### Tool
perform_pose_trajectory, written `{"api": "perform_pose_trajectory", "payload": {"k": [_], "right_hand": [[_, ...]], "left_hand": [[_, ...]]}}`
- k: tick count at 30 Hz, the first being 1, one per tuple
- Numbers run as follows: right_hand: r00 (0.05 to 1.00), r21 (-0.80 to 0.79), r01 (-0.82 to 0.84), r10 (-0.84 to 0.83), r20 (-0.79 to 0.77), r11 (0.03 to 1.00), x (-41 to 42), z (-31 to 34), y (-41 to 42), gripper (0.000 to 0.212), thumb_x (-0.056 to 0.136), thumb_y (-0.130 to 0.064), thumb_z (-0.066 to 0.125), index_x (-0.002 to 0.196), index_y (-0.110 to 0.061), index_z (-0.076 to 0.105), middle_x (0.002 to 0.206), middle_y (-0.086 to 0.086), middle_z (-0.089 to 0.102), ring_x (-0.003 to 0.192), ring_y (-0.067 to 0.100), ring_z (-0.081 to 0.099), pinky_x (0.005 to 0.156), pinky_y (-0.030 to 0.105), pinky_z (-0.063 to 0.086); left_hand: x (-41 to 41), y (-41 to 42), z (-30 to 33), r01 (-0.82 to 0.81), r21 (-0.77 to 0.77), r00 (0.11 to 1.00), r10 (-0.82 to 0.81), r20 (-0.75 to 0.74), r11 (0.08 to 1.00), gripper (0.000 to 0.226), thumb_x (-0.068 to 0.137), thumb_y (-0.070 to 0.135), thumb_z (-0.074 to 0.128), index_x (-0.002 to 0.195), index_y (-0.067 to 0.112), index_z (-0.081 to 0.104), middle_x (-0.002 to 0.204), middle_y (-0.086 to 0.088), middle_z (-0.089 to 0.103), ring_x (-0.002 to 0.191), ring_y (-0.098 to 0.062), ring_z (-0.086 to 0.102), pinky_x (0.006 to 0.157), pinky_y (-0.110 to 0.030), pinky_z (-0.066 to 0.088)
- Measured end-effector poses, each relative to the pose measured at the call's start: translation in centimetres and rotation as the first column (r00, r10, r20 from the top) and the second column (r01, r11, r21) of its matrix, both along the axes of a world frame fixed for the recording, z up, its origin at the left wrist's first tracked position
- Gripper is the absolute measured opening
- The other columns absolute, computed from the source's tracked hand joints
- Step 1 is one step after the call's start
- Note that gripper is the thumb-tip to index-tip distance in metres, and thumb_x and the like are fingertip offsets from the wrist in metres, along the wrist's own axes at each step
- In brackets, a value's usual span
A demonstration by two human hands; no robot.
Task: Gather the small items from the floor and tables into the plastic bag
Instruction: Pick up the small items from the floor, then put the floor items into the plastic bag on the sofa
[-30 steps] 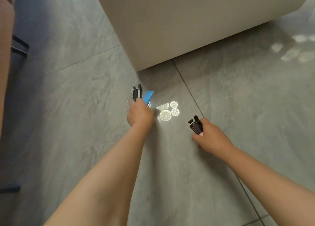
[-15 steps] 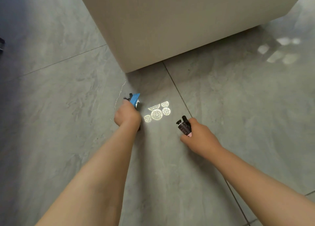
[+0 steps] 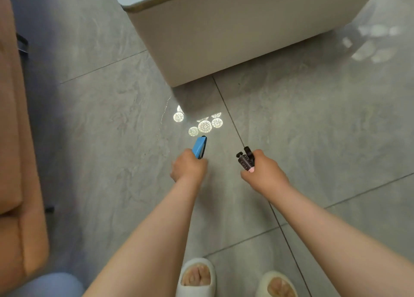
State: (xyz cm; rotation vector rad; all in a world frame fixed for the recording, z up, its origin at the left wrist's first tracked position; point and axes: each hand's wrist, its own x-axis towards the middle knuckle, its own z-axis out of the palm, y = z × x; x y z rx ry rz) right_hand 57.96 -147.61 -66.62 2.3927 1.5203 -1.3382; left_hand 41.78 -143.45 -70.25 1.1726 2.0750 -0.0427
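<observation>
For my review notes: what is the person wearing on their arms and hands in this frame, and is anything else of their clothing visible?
Both forearms are bare, with no sleeves in view. The left hand and right hand show no gloves, rings, watch or bracelets. One fingernail on the right hand looks pink. Below, the person wears pale open-toed slippers.

The floor (image 3: 313, 122) is laid with large grey marble-look tiles, glossy, with thin dark grout lines crossing it. A cream block-shaped desk (image 3: 224, 39) stands at the top of the view, its rounded corner reaching toward the middle and casting a soft shadow at its foot. Just below that corner a cluster of bright round light spots (image 3: 205, 126) glints on the tile; fainter blurred reflections (image 3: 371, 43) show at upper right. An orange-brown sofa (image 3: 15, 162) fills the left edge.
</observation>
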Motion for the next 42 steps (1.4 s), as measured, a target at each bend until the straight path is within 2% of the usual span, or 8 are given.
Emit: {"api": "perform_pose_trajectory", "payload": {"k": [7,12,18,23,26,30,36,42], "right_hand": [[1.0,-0.09,0.007,-0.005,0.022,0.996,0.1,14.7,-4.7,0.036,0.084,-0.019,0.052,0.118,-0.014,0.04,0.097,0.007,0.057,0.088,0.032,0.057,0.071,0.034,0.045],[0.999,-0.15,0.031,-0.034,-0.02,0.988,-0.6,24.6,-6.7,0.024,0.084,-0.018,0.05,0.099,-0.016,0.033,0.087,0.005,0.052,0.078,0.029,0.052,0.055,0.028,0.035],[0.989,-0.146,0.056,-0.074,-0.125,0.988,-0.2,39.4,-7.5,0.021,0.084,-0.018,0.048,0.1,-0.012,0.036,0.083,0.002,0.048,0.08,0.027,0.05,0.064,0.031,0.038],[0.995,-0.07,-0.042,0.035,-0.094,0.997,0.9,51.8,-7.1,0.023,0.087,-0.014,0.046,0.108,-0.007,0.043,0.093,0.008,0.054,0.08,0.026,0.051,0.061,0.03,0.039],[0.989,-0.052,-0.041,0.033,-0.145,0.998,0.1,55.8,-7.2,0.021,0.085,-0.013,0.048,0.105,-0.007,0.045,0.096,0.016,0.061,0.07,0.027,0.053,0.061,0.034,0.048],[0.959,-0.06,0.029,-0.045,-0.281,0.998,-1.5,59.5,-6.4,0.02,0.087,-0.009,0.05,0.106,-0.004,0.044,0.099,0.017,0.057,0.06,0.019,0.059,0.039,0.022,0.047],[0.939,-0.116,0.041,-0.078,-0.335,0.992,-4.8,63.3,-5.4,0.03,0.087,-0.014,0.054,0.113,-0.002,0.044,0.102,0.018,0.058,0.078,0.029,0.069,0.059,0.041,0.052],[0.931,-0.037,0.031,-0.043,-0.363,0.999,-9.7,64.7,-1.5,0.022,0.089,-0.015,0.052,0.11,-0.006,0.049,0.099,0.014,0.061,0.071,0.02,0.064,0.057,0.032,0.053]], "left_hand": [[1.2,-5.5,15.5,-0.007,-0.107,0.991,0.021,0.129,0.994,0.01,0.087,0.015,0.052,0.088,0.011,0.044,0.068,0.0,0.041,0.07,-0.027,0.047,0.06,-0.027,0.034],[0.9,-8.1,26.1,-0.024,-0.153,0.988,0.047,0.149,0.988,0.011,0.087,0.018,0.051,0.089,0.013,0.042,0.071,0.002,0.042,0.063,-0.019,0.044,0.055,-0.027,0.032],[0.4,-8.8,42.3,-0.106,-0.1,0.973,0.124,0.197,0.989,0.014,0.088,0.017,0.053,0.093,0.009,0.042,0.085,-0.006,0.047,0.072,-0.022,0.043,0.055,-0.028,0.031],[-0.4,-9.5,56.1,-0.221,-0.013,0.952,0.219,0.215,0.975,0.015,0.089,0.014,0.054,0.097,0.011,0.042,0.089,-0.007,0.048,0.079,-0.025,0.046,0.067,-0.028,0.035],[-1.6,-10.6,60.5,-0.233,0.002,0.949,0.227,0.221,0.972,0.015,0.089,0.015,0.053,0.1,0.011,0.044,0.091,-0.008,0.049,0.08,-0.025,0.048,0.068,-0.03,0.038],[-3.3,-11.3,63.5,-0.243,0.023,0.938,0.229,0.259,0.97,0.026,0.088,0.014,0.054,0.112,0.006,0.049,0.093,-0.01,0.049,0.081,-0.027,0.049,0.069,-0.031,0.04],[-6.2,-12.0,66.1,-0.379,0.007,0.851,0.346,0.394,0.925,0.014,0.086,0.006,0.052,0.079,0.015,0.045,0.07,-0.004,0.044,0.058,-0.017,0.041,0.05,-0.026,0.034],[-11.8,-8.4,67.3,-0.423,0.018,0.807,0.367,0.462,0.906,0.019,0.085,0.006,0.054,0.103,0.012,0.05,0.072,-0.004,0.045,0.059,-0.016,0.041,0.05,-0.024,0.033]]}}
